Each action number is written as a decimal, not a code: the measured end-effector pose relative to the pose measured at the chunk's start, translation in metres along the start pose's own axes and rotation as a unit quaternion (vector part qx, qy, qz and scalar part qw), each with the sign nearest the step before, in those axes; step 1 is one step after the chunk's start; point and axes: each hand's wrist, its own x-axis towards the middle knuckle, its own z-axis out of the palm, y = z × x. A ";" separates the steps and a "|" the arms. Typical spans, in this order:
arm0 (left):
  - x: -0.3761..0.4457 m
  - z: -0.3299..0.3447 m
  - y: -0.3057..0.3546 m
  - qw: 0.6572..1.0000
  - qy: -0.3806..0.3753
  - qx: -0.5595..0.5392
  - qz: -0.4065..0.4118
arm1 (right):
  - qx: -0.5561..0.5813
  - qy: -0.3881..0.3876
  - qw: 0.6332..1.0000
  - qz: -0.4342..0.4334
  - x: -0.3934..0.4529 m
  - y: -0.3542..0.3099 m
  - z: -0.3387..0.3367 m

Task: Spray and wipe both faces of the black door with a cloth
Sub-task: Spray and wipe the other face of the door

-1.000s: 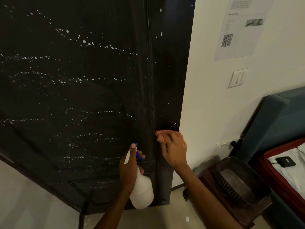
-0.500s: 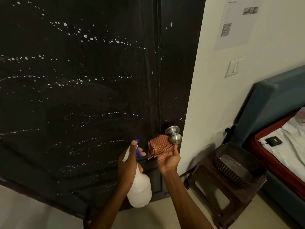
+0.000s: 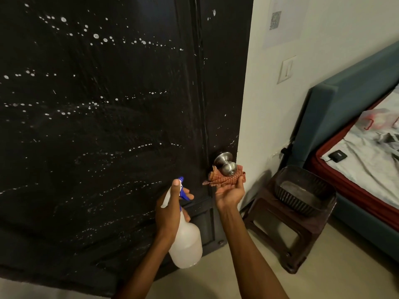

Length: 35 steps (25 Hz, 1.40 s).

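The black door (image 3: 97, 126) fills the left and middle of the view, its face dotted with arcs of white spray droplets. To the right of the door runs a pale wall (image 3: 323, 39) with a paper notice (image 3: 285, 20) high up and a light switch (image 3: 286, 69) below it. Farther right of the door stands a bed (image 3: 345, 108) with a teal frame, a red edge and a pale sheet, on which lies a small black device (image 3: 337, 156). Between the door and the bed sits a dark stool (image 3: 287, 231) carrying a dark ribbed basket (image 3: 306, 190).

Low on the door's right edge is a round metal knob (image 3: 225, 165). The right hand (image 3: 230, 190) is just beneath the knob, palm up, fingers curled around a checked orange cloth (image 3: 224, 179) that touches the knob's underside. Left of the knob, in front of the door's lower panel, the left hand (image 3: 170, 210) clasps the neck of a white spray bottle (image 3: 186, 242), thumb up along the blue and white nozzle (image 3: 181, 186) and a finger on the trigger.
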 end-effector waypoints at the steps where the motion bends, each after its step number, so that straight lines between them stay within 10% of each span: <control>1: 0.000 -0.002 0.000 1.000 -0.005 -0.004 0.002 | -0.018 0.006 1.000 0.015 -0.002 0.011 -0.005; 9: 0.014 -0.004 0.016 0.999 -0.013 0.011 0.033 | -0.170 0.015 0.982 -0.085 0.018 -0.034 0.024; 15: 0.027 0.017 0.045 0.997 -0.010 0.006 0.071 | -0.506 -0.122 0.809 -0.274 -0.004 -0.043 0.071; 18: 0.024 0.021 0.050 0.997 -0.003 0.003 0.075 | -0.533 -0.020 0.755 -0.382 -0.015 -0.040 0.079; 26: 0.021 0.005 0.088 0.995 0.058 -0.040 0.065 | -0.351 -0.085 0.877 -0.316 -0.071 -0.049 0.132; 30: 0.013 -0.001 0.107 0.989 0.090 -0.066 0.098 | -0.169 -0.084 0.975 -0.117 -0.077 -0.051 0.162; 35: -0.001 0.009 0.100 0.991 0.107 -0.055 0.061 | -0.216 -0.075 0.973 0.018 -0.078 -0.070 0.133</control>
